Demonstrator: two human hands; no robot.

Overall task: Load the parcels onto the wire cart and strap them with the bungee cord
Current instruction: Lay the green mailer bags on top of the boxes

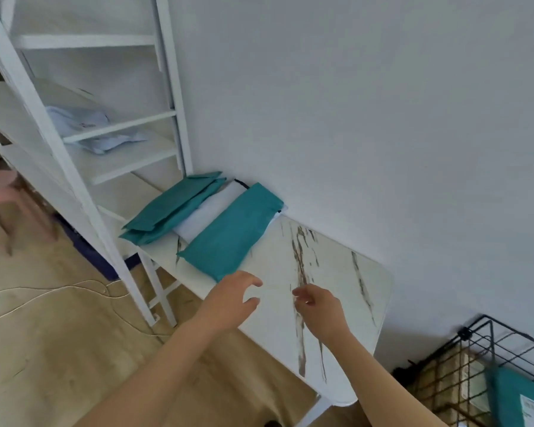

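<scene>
— Where are your hands?

— Both over the marble-look table. My left hand has its fingers spread, holding nothing; my right hand is loosely curled, also holding nothing.

— And the parcels?

— A teal parcel lies just beyond my left fingertips. Past it, a white parcel, then a stack of teal mailers by the wall.

— The cart?

— The black wire cart stands low to my right, one teal parcel with a label inside.
</scene>
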